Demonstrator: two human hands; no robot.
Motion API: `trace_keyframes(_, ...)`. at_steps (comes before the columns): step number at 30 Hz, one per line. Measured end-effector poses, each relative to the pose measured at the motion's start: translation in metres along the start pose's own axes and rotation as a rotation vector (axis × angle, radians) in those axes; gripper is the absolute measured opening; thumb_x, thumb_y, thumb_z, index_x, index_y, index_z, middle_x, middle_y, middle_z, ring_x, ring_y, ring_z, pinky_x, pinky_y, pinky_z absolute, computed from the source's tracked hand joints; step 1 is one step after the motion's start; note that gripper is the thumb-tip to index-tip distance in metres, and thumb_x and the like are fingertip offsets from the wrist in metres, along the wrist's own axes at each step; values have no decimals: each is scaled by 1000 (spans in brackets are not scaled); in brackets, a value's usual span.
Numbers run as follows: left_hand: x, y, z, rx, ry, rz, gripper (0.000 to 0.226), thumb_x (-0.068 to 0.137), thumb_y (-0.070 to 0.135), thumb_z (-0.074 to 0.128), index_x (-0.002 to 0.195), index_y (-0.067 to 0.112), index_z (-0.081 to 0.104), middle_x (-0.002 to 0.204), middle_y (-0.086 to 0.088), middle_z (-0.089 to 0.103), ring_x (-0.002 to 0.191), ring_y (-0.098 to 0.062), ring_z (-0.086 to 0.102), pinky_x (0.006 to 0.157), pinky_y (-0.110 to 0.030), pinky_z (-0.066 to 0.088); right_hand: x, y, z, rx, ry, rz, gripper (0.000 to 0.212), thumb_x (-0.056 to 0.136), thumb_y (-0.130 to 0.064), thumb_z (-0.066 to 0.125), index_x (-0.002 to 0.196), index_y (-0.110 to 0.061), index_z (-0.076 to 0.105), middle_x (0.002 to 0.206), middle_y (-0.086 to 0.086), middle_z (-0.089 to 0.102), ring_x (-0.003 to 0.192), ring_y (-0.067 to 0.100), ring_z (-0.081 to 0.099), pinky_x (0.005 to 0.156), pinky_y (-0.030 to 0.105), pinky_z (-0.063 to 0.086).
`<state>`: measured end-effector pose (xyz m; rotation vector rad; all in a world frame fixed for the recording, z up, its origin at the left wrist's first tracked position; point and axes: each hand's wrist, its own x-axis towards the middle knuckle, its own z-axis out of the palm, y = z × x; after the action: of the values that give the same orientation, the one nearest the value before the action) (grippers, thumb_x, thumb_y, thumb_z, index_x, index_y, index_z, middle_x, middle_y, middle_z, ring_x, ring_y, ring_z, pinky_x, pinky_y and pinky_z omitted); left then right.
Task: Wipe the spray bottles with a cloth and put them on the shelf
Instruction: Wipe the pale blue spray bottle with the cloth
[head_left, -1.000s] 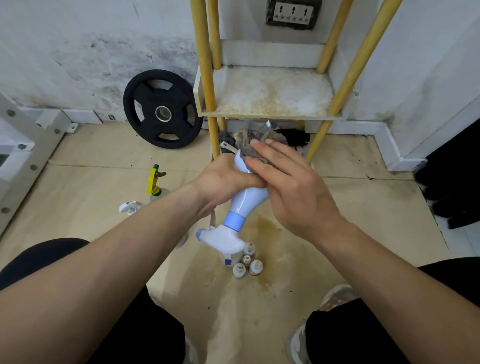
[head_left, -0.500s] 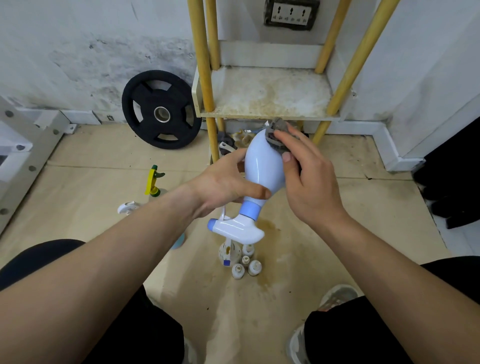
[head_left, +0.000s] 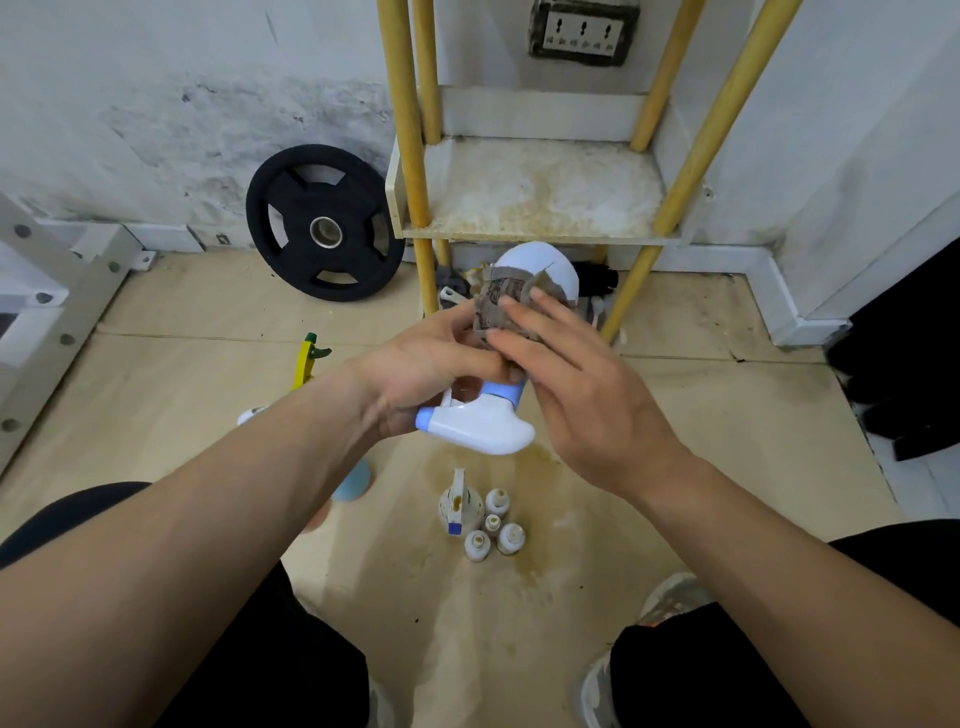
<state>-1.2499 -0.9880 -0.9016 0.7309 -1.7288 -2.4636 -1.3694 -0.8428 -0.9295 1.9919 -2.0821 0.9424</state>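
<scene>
Black weight plate (head_left: 324, 223) at 10 o'clock, leaning on wall. Yellow sprayer (head_left: 309, 358) on floor at 9. My left hand (head_left: 431, 364) grips white spray bottle (head_left: 478, 428) by neck, bottle inverted mid-view, spray head toward 6. My right hand (head_left: 587, 400) flat, straight fingers pressing grey cloth (head_left: 498, 306) on bottle body. Stained shelf (head_left: 540, 192) at 12.

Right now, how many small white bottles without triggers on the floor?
4 small bottles, clustered on the floor beside the small spray bottle: back one, middle one, front-left one, front-right one. The left forearm may hide more.
</scene>
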Motion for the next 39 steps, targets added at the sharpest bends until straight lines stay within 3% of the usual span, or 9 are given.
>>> trace_keyframes(3, -2, 2, 2, 93, -72, 38, 78, 74, -10, 69, 141, 26, 54, 133, -5, 66, 110, -26, 61, 82, -39, 44, 7, 11, -7, 54, 67, 134, 47, 97, 5, 47, 140, -8, 57, 153, 12, 47, 147, 30, 38, 120, 46, 33)
trace_keyframes(7, -6, 2, 15, 267, 6, 77, 85, 78, -18, 69, 145, 31, 50, 137, 5, 64, 91, -18, 64, 62, -27, 48, 15, 13, -14, 233, 170, 473, 44, 103, -5, 43, 145, -15, 53, 158, 4, 42, 148, 14, 34, 120, 27, 30)
trace_keyframes(10, -6, 0, 22, 402, 99, 138, 88, 74, -17, 72, 144, 32, 49, 134, 13, 62, 79, 3, 64, 61, -22, 52, 15, 10, -11, 257, 181, 567, 44, 104, -17, 46, 148, -18, 48, 155, 2, 45, 145, 14, 37, 117, 32, 35)
trace_keyframes(15, -1, -12, 25, 804, 177, 149, 107, 73, 2, 78, 160, 30, 23, 142, 5, 57, 103, -20, 66, 77, -19, 47, 16, 1, -7, 313, 137, 767, 69, 95, -43, 65, 154, -26, 33, 153, 0, 38, 134, 12, 44, 96, 19, 37)
trace_keyframes(19, -2, -22, 34, 922, 207, 220, 97, 73, 4, 74, 156, 25, 29, 120, 2, 63, 89, -20, 59, 69, -24, 43, 17, 6, -1, 329, 146, 893, 91, 82, -55, 74, 155, -33, 25, 154, -1, 37, 135, 16, 44, 98, 31, 45)
trace_keyframes(23, 1, -24, 33, 969, 210, 268, 97, 73, 2, 71, 157, 23, 28, 139, 2, 57, 110, -23, 60, 81, -28, 49, 18, 8, 0, 515, 226, 991, 94, 63, -58, 79, 143, -44, 32, 138, -5, 51, 114, 22, 62, 81, 49, 61)
trace_keyframes(33, -4, -19, 28, 521, 183, 93, 80, 83, 26, 82, 151, 29, 40, 139, 11, 54, 96, 3, 66, 74, -14, 52, 23, 9, -9, 745, 410, 1066, 66, 70, -22, 77, 123, -41, 42, 114, -11, 59, 95, 18, 67, 56, 32, 55)
trace_keyframes(35, -7, -16, 22, 452, 122, -61, 49, 88, 47, 71, 132, 30, 60, 119, 11, 69, 95, -3, 68, 89, -27, 51, 24, 10, -12, 784, 431, 1068, 63, 76, -14, 75, 126, -38, 43, 112, -10, 58, 88, 14, 66, 51, 29, 53)
trace_keyframes(39, -6, -25, 9, 213, -11, -327, 54, 78, 45, 60, 119, 12, 69, 116, -8, 73, 102, -30, 70, 91, -44, 55, 24, 13, -17, 897, 464, 1063, 61, 81, -8, 72, 129, -31, 44, 109, -5, 59, 78, 14, 63, 47, 28, 50)
